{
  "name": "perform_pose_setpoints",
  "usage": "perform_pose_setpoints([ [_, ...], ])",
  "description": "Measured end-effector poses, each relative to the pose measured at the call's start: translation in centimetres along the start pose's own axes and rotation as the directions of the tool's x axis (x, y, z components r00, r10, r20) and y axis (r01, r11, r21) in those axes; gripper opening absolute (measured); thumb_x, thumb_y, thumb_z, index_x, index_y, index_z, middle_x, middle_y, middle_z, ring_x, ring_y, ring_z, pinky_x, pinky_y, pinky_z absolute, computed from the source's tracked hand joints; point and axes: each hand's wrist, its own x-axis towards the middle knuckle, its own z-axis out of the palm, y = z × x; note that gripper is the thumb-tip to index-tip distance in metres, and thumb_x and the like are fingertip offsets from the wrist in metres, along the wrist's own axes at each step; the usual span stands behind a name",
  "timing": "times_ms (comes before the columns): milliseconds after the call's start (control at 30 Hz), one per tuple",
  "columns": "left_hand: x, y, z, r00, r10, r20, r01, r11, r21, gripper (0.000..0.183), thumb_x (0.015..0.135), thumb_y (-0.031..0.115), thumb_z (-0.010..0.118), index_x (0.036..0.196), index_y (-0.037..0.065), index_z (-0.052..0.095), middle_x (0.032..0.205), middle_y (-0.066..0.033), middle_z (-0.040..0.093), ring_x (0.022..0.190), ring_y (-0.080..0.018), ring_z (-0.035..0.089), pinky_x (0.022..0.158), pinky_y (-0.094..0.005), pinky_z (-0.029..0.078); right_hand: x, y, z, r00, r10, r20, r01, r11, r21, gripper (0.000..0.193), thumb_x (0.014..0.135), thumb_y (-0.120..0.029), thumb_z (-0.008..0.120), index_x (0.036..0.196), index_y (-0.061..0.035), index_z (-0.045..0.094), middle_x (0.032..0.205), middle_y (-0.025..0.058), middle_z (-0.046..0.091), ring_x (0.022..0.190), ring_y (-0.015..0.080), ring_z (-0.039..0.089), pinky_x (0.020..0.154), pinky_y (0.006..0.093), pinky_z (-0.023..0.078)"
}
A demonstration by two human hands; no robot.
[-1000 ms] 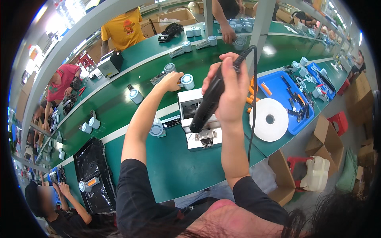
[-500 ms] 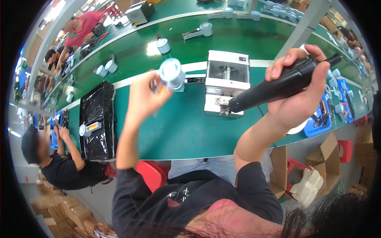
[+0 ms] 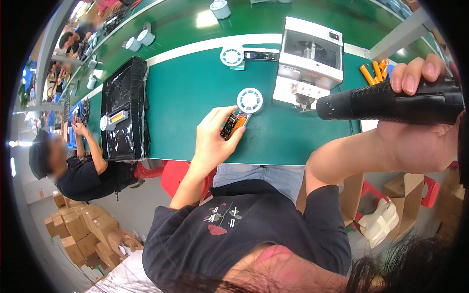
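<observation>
Light-blue and opened up, the handheld fan [image 3: 250,100] pinched in our left hand [image 3: 214,133] has come nearer us over the green bench [image 3: 176,117], its circuit board [image 3: 228,127] apparently within easier working reach; our right hand [image 3: 415,144] wraps the black electric screwdriver [image 3: 371,105].

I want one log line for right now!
left hand: holding pale fan | right hand: gripping black screwdriver | white machine: on green table | another fan: beside machine
</observation>
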Motion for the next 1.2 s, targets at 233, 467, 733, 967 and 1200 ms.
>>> perform_pose_setpoints([
  [233,0.3,-1.1,-1.3,0.994,-0.086,0.065,0.096,0.981,-0.168,0.035,0.084,0.000,0.086,0.118,-0.001,0.078,0.103,-0.0130,0.078,0.086,-0.0159,0.074,0.073,-0.0293,0.062,0.0,0.0,-0.4,0.999,-0.016,-0.044,0.015,1.000,-0.015,0.045,0.109,-0.042,0.052,0.126,-0.0005,0.058,0.096,0.0153,0.061,0.070,0.0230,0.059,0.063,0.0374,0.050],
  [467,0.2,0.0,0.3,0.999,0.032,0.005,-0.032,0.998,0.047,0.026,0.086,0.003,0.086,0.111,-0.001,0.081,0.091,-0.0117,0.078,0.074,-0.0149,0.071,0.061,-0.0277,0.054,0.2,0.4,-0.2,0.997,-0.025,-0.078,0.023,0.999,-0.029,0.043,0.108,-0.040,0.055,0.124,-0.0006,0.059,0.094,0.0142,0.061,0.068,0.0219,0.059,0.062,0.0360,0.049],
  [733,-0.4,-0.3,1.5,0.981,0.183,-0.067,-0.168,0.968,0.185,0.028,0.084,0.002,0.087,0.111,0.000,0.081,0.097,-0.0122,0.078,0.076,-0.0190,0.073,0.062,-0.0293,0.056,0.3,0.5,-0.1,0.995,-0.036,-0.096,0.032,0.999,-0.038,0.040,0.107,-0.037,0.057,0.122,-0.0008,0.059,0.091,0.0130,0.061,0.066,0.0206,0.059,0.060,0.0344,0.049],
  [967,-0.3,0.0,1.6,0.963,0.260,-0.063,-0.232,0.928,0.292,0.024,0.082,0.000,0.087,0.106,0.002,0.082,0.096,-0.0115,0.077,0.072,-0.0188,0.070,0.060,-0.0295,0.055,0.3,0.5,-0.2,0.993,-0.045,-0.112,0.040,0.998,-0.045,0.037,0.106,-0.035,0.060,0.121,-0.0010,0.060,0.088,0.0119,0.062,0.064,0.0194,0.059,0.059,0.0329,0.049],
  [1200,-0.8,0.2,1.6,0.993,0.074,-0.090,-0.060,0.987,0.149,0.022,0.083,-0.001,0.087,0.104,0.001,0.082,0.089,-0.0085,0.074,0.066,-0.0100,0.065,0.051,-0.0252,0.047,0.4,0.7,-0.2,0.992,-0.050,-0.119,0.045,0.998,-0.050,0.035,0.105,-0.033,0.062,0.119,-0.0011,0.061,0.086,0.0109,0.062,0.063,0.0182,0.060,0.057,0.0315,0.049],
])
